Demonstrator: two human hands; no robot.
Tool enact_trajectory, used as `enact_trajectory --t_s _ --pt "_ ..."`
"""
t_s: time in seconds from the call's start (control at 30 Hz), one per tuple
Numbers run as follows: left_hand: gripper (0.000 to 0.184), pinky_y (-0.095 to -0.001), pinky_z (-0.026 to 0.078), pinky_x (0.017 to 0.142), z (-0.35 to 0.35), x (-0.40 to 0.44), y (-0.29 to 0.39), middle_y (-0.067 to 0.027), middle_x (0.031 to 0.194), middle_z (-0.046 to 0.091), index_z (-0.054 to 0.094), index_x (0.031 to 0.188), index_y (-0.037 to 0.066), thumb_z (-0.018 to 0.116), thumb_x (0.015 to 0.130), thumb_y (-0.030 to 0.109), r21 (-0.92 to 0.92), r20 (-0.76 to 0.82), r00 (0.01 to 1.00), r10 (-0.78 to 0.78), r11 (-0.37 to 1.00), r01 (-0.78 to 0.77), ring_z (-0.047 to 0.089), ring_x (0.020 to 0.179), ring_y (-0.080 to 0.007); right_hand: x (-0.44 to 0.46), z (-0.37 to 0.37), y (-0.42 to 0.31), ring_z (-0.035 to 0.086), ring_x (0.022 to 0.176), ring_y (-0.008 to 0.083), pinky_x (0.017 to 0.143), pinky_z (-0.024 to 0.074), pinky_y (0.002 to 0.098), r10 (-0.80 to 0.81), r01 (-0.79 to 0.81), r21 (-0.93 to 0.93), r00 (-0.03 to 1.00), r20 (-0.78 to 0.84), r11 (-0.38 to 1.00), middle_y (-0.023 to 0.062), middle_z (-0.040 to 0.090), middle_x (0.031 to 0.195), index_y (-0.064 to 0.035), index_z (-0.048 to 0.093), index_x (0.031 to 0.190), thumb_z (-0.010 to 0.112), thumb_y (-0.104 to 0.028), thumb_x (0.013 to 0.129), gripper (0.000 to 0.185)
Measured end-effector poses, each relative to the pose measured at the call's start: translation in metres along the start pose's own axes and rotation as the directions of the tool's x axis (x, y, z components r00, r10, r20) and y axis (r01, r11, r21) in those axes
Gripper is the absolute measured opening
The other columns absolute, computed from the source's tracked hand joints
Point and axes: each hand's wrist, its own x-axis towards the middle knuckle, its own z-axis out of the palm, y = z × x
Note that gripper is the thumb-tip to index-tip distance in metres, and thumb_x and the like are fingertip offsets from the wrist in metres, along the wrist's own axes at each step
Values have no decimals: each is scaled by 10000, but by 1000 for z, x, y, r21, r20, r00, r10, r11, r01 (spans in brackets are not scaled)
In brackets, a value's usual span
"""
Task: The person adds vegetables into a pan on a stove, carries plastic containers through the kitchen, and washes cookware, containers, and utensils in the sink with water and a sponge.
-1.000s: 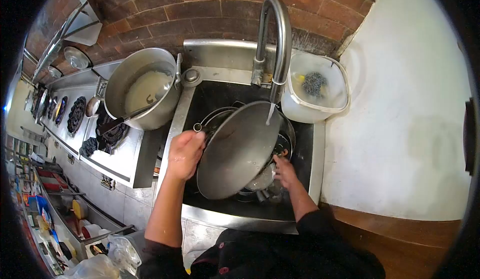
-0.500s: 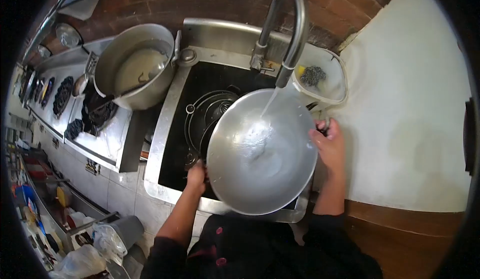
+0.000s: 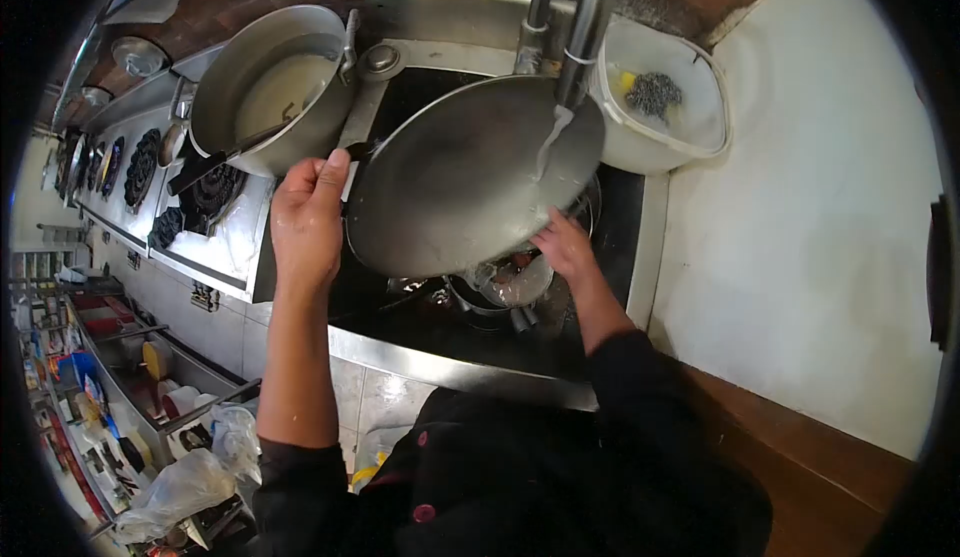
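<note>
Pan, one: wide, round, dull grey metal, wet, a stream of water running onto its face near the right-hand rim. Held tilted above the sink, upper rim towards the back edge, lower rim short of the front edge.

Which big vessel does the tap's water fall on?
The wide pan, tilted under the tap; the deep pot stands left of the sink, the white bucket right, both outside the stream.

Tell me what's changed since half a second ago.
The pan has moved left and back over the sink and tilted. The right hand seems to have let go of the handle, now at the lower rim; the left hand holds the left side. Water still runs onto it; pot and bucket stayed put.
</note>
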Motion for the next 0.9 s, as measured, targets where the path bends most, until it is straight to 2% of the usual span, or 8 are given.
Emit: enact_trajectory --t_s 0.17,0.33,0.47,0.6,0.67,0.73,0.77,0.9 --pt "378 -265 330 488 39 -59 77 7 556 432 524 665 8 625 881 300 489 190 971 147 844 -223 372 562 -70 68 39 30 533 1098 246 910 451 440 212 -212 -30 977 -1 977 65 552 1194 -131 482 1221 628 -313 875 418" --pt "365 -307 346 478 3 -78 100 -59 543 416 497 673 -6 647 856 271 567 261 907 330 709 -420 369 541 -124 68 77 11 503 1102 222 860 427 477 217 -190 -224 971 104 956 43 529 1219 -179 472 1260 659 -431 828 534" --pt "375 -388 384 472 -33 -109 104 -176 562 484 465 623 13 679 802 262 605 364 863 349 616 -504 485 515 -367 53 91 -7 417 1192 270 958 324 586 182 -143 -240 972 148 960 9 392 1378 -183 386 1351 607 -381 878 559" --pt "279 -445 420 534 -83 -158 81 -134 597 520 510 615 65 700 743 224 481 414 720 558 537 -693 534 571 -363 41 84 -8 402 1222 269 961 337 606 87 -18 -312 975 207 950 31 341 1427 -164 372 1373 520 -366 925 513" --pt "241 -433 424 576 -113 -183 63 -102 617 527 529 636 77 693 743 217 474 286 695 660 533 -701 552 630 -334 -13 136 -20 510 1106 260 942 391 508 9 88 -484 981 195 871 67 478 1311 -98 493 1262 542 -352 916 431" --pt "216 -450 439 763 -150 -203 54 -180 941 575 568 787 10 651 779 209 504 62 706 706 588 -633 554 903 -342 -48 176 -23 516 1092 255 929 407 409 -296 280 -742 948 116 610 135 544 1215 -4 486 1249 574 -363 898 509" --pt "292 -442 434 843 -172 -215 42 -204 1151 528 548 808 -32 627 806 249 533 13 771 637 648 -544 538 987 -353 -43 176 -41 524 1068 248 916 410 375 -226 343 -803 938 263 487 151 563 1162 30 517 1213 596 -379 885 531" --pt "324 -412 469 794 -251 -266 -7 -186 914 611 509 978 -44 545 853 252 337 -1 997 75 939 -70 584 873 -377 -75 255 -26 537 881 193 820 431 329 -336 304 -952 900 278 24 118 607 965 64 629 954 654 -358 852 434"
